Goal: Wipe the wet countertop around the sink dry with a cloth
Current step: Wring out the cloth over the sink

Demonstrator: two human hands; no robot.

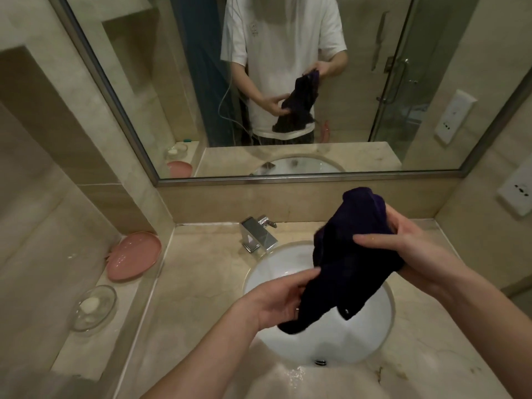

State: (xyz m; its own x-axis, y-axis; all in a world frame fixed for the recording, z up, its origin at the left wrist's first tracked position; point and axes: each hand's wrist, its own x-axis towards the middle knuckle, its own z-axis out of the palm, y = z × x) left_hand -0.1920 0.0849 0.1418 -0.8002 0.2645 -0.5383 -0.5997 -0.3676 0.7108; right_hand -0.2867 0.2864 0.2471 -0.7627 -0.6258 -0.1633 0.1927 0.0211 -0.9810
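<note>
A dark purple cloth point(351, 254) hangs bunched in the air above the white round sink point(371, 335). My left hand point(280, 298) grips its lower part from the left. My right hand point(403, 240) holds its upper part from the right, thumb laid across the fabric. The beige marble countertop point(201, 283) surrounds the sink; water glistens on its front edge below the basin. The mirror shows the same pose from the front.
A chrome faucet point(259, 234) stands behind the sink. On a raised ledge at the left lie a pink dish point(134, 256) and a clear glass soap dish point(93, 308) with a white soap. A wall socket point(516, 191) sits at the right.
</note>
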